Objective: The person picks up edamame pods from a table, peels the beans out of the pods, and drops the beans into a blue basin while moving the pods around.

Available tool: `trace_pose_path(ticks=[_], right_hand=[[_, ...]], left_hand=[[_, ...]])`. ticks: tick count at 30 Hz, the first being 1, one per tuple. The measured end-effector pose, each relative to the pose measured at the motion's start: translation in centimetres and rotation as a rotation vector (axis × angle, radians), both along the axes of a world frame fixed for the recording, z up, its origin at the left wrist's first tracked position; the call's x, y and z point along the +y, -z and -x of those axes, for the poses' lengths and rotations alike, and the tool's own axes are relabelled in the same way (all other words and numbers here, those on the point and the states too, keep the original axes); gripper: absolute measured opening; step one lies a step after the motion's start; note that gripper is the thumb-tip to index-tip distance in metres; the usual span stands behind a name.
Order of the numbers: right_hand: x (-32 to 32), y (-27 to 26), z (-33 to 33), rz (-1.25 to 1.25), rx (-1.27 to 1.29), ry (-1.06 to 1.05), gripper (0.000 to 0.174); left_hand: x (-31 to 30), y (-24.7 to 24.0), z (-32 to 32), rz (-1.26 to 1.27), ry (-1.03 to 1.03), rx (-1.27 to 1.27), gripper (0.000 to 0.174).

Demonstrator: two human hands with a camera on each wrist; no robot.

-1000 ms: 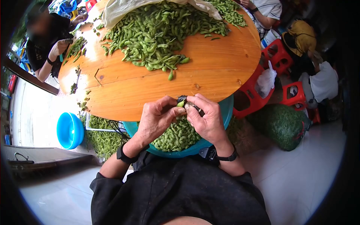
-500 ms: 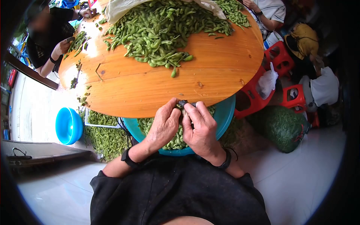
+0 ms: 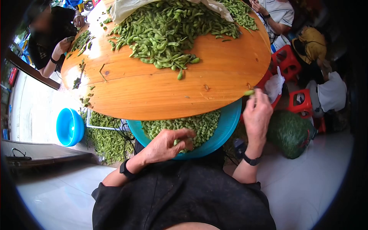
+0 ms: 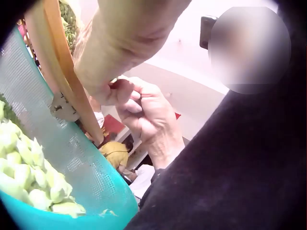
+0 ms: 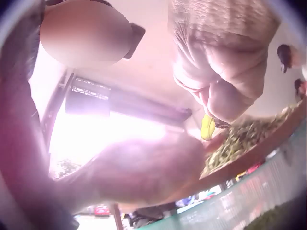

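Note:
My right hand (image 3: pixel 257 115) is raised past the right side of the basin, near the table's edge. It pinches a green soybean pod (image 3: pixel 249 92) at its fingertips. In the right wrist view the pod (image 5: pixel 207 127) hangs yellow-green below those fingers, with a small dark bit beside it. Over the near side of the turquoise basin (image 3: pixel 230 132) is my left hand (image 3: pixel 166 145), thumb and fingers loosely bent with a gap between them. Pale green shelled beans (image 3: pixel 207 126) fill the basin under it. In the right wrist view the left hand (image 5: pixel 144 165) is blurred.
A large heap of pods (image 3: pixel 161 42) covers the back of the round wooden table (image 3: pixel 153 96). Red stools (image 3: pixel 285 61) and a full green sack (image 3: pixel 289 134) stand at right. A blue basin (image 3: pixel 70 127) is at left, beside pods (image 3: pixel 111 147) on the floor. Other people sit around.
Both hands were together over the basin, working at a pod. They have parted: the right hand has moved right with a pod, while the left has lowered slightly toward the beans.

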State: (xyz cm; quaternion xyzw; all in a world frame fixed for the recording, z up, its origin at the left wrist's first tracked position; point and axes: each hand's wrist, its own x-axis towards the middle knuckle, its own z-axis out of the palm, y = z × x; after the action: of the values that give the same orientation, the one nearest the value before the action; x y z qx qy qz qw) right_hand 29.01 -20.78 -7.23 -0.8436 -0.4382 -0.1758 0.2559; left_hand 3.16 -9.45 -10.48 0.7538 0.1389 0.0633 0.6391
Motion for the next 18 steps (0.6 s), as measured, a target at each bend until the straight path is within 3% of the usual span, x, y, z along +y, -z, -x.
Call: trace_pose_path(ticks=[2,3,6,7,8,9,12,14,16,17,18], right_hand=[[-0.5,0.2,-0.7,-0.023,-0.116,0.155,0.026],[0.1,-0.8,0.5,-0.049,-0.085,0.064,0.028],[3.4,-0.4,5.0,-0.197,0.102,-0.466,0.029],[5.1,0.8,6.6,-0.292,0.269,-0.633,0.024],[6.2,1.2,8.2,-0.228,0.527,-0.744,0.021],[7.6,1.2,9.3,-0.199,0.627,-0.826,0.02],[11.1,2.8,11.7,-0.138,1.136,-0.894,0.024],[12.1,3.7,11.8,-0.137,1.308,-0.878,0.025],[11.9,4.4,10.6,-0.24,1.238,-0.84,0.026],[11.7,4.6,9.3,-0.202,0.947,-0.784,0.029],[10.6,4.0,7.2,-0.211,1.085,-0.83,0.03]], left_hand=[[-0.2,-0.4,0.5,-0.011,0.005,0.062,0.029],[-0.3,-0.3,0.6,-0.047,0.008,0.075,0.028],[-0.1,-1.5,0.5,-0.104,0.026,0.104,0.026],[0.2,-2.1,0.6,-0.083,0.068,0.051,0.024],[0.4,-2.6,0.8,-0.063,0.111,-0.002,0.023],[0.8,-2.7,1.3,-0.023,0.143,-0.004,0.021],[2.8,-5.0,2.4,0.01,0.173,-0.054,0.019],[4.2,-6.2,2.6,0.061,0.055,-0.058,0.017],[6.2,-6.2,1.8,0.155,-0.084,-0.087,0.027],[7.5,-6.0,0.8,0.064,-0.133,-0.097,0.026],[8.9,-5.7,-0.5,-0.029,-0.183,-0.108,0.026]])
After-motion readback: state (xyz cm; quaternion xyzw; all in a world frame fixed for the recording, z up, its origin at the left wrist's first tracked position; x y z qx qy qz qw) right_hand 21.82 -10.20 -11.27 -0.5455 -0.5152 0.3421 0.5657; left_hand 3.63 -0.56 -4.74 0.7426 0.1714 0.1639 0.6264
